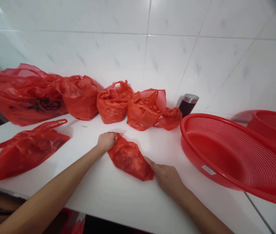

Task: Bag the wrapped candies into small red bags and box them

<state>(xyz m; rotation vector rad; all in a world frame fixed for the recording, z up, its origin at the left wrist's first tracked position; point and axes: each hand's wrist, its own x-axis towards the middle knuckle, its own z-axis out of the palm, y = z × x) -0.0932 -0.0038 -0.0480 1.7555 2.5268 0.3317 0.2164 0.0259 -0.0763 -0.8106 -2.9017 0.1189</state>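
A small red plastic bag with lumpy contents lies on the white table in front of me. Its gathered top is in the closed fingers of my left hand. My right hand grips the lower right side of the same bag, one digit along its edge and the other fingers partly hidden. What the bag contains cannot be made out through the plastic. To the left, another red plastic bag lies on its side with its handles stretched out, dark shapes showing through.
Along the tiled wall stand several filled red bags, including a large one with black print and a tiny one. A dark bottle with a silver lid is behind. Red perforated baskets occupy the right; the table's front edge is near me.
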